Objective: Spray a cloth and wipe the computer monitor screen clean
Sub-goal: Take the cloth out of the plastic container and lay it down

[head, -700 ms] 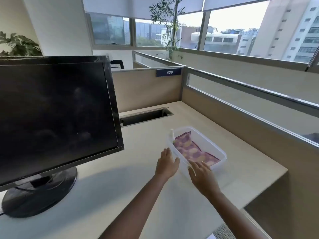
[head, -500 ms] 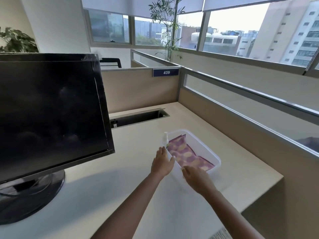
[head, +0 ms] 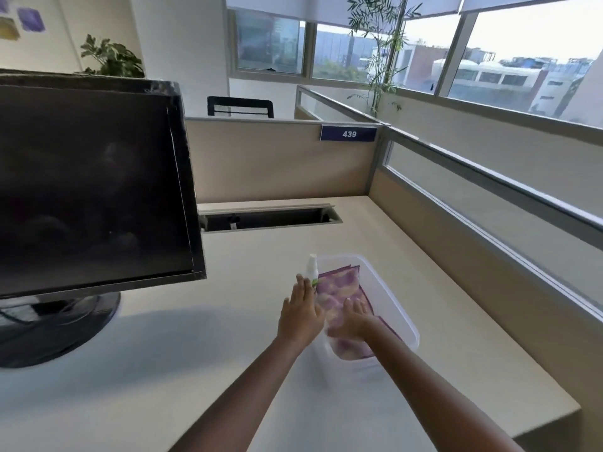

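- Your right hand (head: 354,321) has come forward from the near rim of the tub (head: 403,308) and now lies on the cloth (head: 339,283). Your left hand (head: 301,316) has slid ahead, so its fingertips reach the foot of the spray bottle (head: 312,269).
- For the coming move, the bottle stands upright just beyond your left fingertips, straight ahead of that hand. Your left hand is clearly the nearer one to it. You cannot tell from here whether the bottle stands inside the tub's left rim or just outside it.
- Your left hand is spread, fingers straight and apart, gripping nothing. I'd judge it must still curl round the bottle before it can lift.
- The cloth lies under and ahead of your right hand. Its long side runs away from you along the tub, and its far end is beside the bottle.
- Your right hand rests flat on the cloth with fingers extended. It is blurred, so you cannot tell whether any fabric is pinched.
- The monitor (head: 91,190) stands well off to the left of both hands on the desk (head: 228,321), and its dark screen is still unwiped.
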{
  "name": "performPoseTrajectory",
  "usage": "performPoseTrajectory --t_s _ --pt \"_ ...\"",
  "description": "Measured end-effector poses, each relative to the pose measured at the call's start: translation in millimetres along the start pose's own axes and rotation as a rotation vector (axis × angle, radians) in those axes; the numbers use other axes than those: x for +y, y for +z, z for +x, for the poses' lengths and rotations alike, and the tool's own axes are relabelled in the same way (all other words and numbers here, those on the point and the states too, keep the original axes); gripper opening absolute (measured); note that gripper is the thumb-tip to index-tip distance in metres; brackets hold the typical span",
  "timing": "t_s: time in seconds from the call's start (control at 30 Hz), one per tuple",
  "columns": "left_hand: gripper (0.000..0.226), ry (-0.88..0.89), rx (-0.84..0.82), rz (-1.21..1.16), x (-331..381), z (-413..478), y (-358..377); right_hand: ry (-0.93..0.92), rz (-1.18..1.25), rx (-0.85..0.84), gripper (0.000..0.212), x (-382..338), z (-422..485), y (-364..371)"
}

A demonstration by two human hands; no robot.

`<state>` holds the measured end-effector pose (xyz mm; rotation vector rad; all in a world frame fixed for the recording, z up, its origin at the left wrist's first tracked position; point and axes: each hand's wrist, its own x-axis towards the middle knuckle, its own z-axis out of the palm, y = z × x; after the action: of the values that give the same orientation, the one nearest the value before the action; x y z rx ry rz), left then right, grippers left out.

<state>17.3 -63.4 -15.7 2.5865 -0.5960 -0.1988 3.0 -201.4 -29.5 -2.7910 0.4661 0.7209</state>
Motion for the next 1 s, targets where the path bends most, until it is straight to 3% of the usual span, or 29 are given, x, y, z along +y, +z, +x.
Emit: performPoseTrajectory --t_s 0.1,0.23,0.3,0.47,0.57,0.67,0.8,0.93,1.0 --pt "0.059 -0.013 0.001 0.069 0 1 1 0.015 -0.094 -0.066 0.096 -1 11 6" --pt "0.059 -0.031 -0.012 0.076 1 1 0 0.005 -0.082 -0.027 0.073 0 18 8" --pt "0.059 -0.036 -0.012 0.062 2 1 1 -0.024 0.076 0.045 0.062 0 16 4" --pt "0.057 -0.045 -0.03 0.018 1 3 1 -0.274 0.825 0.095 0.023 11 1 -19" --pt "0.057 -0.06 -0.057 -0.003 2 6 -3 -0.216 0.966 0.103 0.02 20 -20 -38" --pt "0.05 -0.039 0.031 -0.039 10 9 -11 -0.238 1.088 0.266 0.019 21 -38 -54" --pt "0.04 -0.016 0.17 -0.417 36 10 -36 -0.326 1.097 0.487 0.022 7 -64 -70" --pt "0.054 -0.071 -0.003 -1.03 56 7 -68 -0.404 0.961 0.641 0.033 -18 -90 -76" --pt "0.052 -0.067 -0.044 -1.227 55 8 -80 -0.472 0.878 0.687 0.034 -35 -101 -72"
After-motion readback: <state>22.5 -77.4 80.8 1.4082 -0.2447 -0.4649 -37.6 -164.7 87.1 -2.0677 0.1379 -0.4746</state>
